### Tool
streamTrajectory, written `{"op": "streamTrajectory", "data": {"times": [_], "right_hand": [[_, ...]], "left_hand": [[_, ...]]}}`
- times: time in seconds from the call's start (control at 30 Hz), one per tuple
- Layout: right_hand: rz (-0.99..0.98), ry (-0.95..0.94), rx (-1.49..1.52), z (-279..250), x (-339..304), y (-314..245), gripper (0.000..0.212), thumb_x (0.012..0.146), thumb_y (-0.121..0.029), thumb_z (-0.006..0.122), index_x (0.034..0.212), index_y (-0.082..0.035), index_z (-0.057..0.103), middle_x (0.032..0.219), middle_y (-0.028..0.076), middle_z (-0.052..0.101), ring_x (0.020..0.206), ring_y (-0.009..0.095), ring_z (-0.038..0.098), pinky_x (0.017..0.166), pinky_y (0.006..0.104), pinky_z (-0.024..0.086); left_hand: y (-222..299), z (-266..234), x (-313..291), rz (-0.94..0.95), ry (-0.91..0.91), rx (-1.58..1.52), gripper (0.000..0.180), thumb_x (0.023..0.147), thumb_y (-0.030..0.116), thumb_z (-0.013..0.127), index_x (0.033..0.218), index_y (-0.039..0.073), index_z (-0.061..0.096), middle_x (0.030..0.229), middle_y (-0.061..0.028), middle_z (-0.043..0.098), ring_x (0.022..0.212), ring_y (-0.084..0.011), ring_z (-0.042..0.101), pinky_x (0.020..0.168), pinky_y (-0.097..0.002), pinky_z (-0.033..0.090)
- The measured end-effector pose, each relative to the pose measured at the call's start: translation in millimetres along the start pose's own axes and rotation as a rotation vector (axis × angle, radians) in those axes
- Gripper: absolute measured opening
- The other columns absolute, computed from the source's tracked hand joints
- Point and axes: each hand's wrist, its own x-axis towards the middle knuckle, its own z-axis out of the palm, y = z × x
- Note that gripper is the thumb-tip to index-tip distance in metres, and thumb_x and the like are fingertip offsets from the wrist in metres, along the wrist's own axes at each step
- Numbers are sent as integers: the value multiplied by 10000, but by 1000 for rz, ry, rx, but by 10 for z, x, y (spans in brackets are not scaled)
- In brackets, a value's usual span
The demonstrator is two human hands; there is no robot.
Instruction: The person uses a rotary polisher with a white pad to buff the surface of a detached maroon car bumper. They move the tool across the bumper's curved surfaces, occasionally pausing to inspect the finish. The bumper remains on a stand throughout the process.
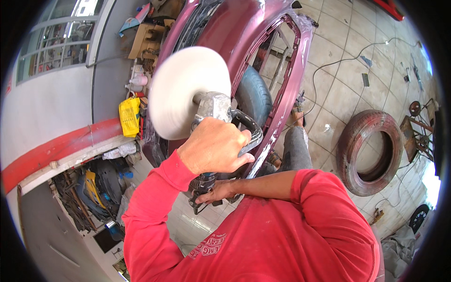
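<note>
Red cloth shirt [282, 225] — white block lettering [210, 245] on the front, slanted, partly legible. Yellow, roughly rectangular, plastic-looking bag [129, 115] — dark print [130, 124] on its face, too small to read.

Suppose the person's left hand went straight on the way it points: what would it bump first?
The left hand would meet the black loop-shaped handle right at its fingers. Past that, the glossy maroon car bumper seems next in line, though depth is unclear.
</note>
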Motion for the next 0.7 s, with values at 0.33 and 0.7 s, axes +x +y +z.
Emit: {"op": "streamTrajectory", "data": {"times": [0.33, 0.7], "right_hand": [[-133, 38, 100, -711, -624, -952, 570, 999, -356, 785, 1469, -99, 589, 1460, 52, 619, 1378, 205, 574, 1090, 371, 569], [-170, 165, 164, -1349, -1091, -1594, 451, 971, -245, 797, 1369, -87, 658, 1328, 56, 682, 1271, 213, 653, 1005, 381, 622]], "left_hand": [[-382, -709, 1180, 47, -56, 9, 456, 830, 502, 801, 867, 48, 778, 770, -176, 745, 788, -396, 758, 720, -498, 602], [-719, -1133, 2261, 78, -79, 24, 569, 795, 567, 821, 1034, 51, 832, 871, -205, 778, 883, -401, 771, 809, -504, 611]]}}
